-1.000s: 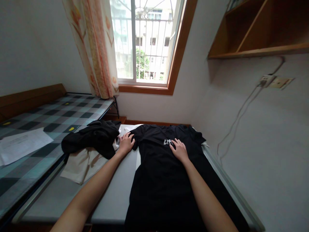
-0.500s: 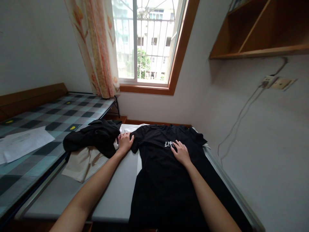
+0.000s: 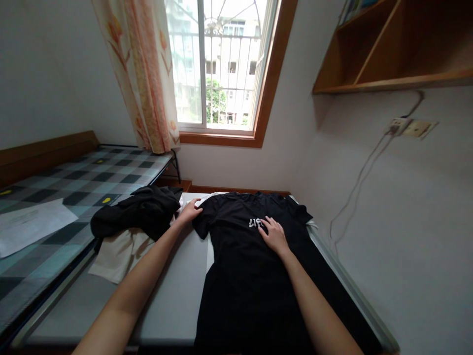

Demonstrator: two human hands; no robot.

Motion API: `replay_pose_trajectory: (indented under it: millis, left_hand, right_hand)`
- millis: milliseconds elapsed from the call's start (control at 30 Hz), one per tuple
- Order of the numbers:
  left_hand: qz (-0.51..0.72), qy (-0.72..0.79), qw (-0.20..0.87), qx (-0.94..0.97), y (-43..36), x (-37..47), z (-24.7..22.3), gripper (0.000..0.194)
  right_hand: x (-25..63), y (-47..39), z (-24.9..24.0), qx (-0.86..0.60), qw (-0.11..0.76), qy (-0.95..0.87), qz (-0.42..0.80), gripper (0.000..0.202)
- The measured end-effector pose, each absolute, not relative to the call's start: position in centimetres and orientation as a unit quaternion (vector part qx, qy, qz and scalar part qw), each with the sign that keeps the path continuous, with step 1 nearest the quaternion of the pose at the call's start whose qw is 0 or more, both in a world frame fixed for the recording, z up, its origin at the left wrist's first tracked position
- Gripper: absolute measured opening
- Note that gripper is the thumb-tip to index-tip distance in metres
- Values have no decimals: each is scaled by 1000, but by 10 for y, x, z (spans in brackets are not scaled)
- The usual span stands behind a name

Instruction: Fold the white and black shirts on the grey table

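A black T-shirt (image 3: 244,256) with white lettering on its chest lies spread out, collar toward the window. My left hand (image 3: 189,212) is at the sleeve on the left, thumb and fingers closed on the sleeve's edge. Flat on the chest rests my right hand (image 3: 275,234), fingers spread, partly covering the white lettering (image 3: 254,223). White cloth shows from under the shirt near the collar and along its left side.
Beside my left forearm lie a crumpled black garment (image 3: 144,209) and a beige cloth (image 3: 114,254) on the grey-white tabletop (image 3: 173,296). A checkered bed (image 3: 121,167) with a paper sheet (image 3: 37,224) stands left. Wall and hanging cable (image 3: 356,190) bound the right.
My left hand has gone from lying flat by the sleeve to pinching its edge, and the sleeve has shifted slightly. My right hand stays on the chest. The view has moved a little.
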State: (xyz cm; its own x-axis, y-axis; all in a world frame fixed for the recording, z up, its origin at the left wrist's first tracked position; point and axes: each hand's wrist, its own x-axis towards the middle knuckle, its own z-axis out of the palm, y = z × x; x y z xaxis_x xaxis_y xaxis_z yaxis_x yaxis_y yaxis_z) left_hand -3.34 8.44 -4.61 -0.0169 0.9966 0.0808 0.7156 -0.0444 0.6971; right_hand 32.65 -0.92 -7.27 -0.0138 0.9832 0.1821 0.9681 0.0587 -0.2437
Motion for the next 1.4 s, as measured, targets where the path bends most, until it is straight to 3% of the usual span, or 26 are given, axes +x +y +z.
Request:
replay_pose_trajectory:
  millis: [233,400,533,733,933,1167,1333,1400]
  left_hand:
    - [324,616,197,691,87,-38,-63,34]
    - [309,625,229,679,92,-41,-64,33]
    - [283,654,223,665,94,-39,-59,39]
    - [254,681,177,663,93,-35,-53,20]
    - [240,636,100,727,87,-32,-43,21]
    - [201,654,165,710,87,-40,-32,12]
    - [239,654,172,697,93,-40,-31,11]
    - [297,635,229,676,95,-41,-29,13]
  right_hand:
    - [301,14,-27,-715,56,-697,12,30]
    - [256,71,2,-661,109,-742,15,26]
    - [214,116,-5,-588,123,-796,65,29]
    - [171,157,-24,-558,112,-819,74,34]
    - [159,162,-36,-569,102,-812,82,29]
    - [154,147,-49,-577,137,-802,69,30]
    - [152,155,-38,-595,157,-785,67,19]
    - [150,161,-30,-610,180,-769,64,17]
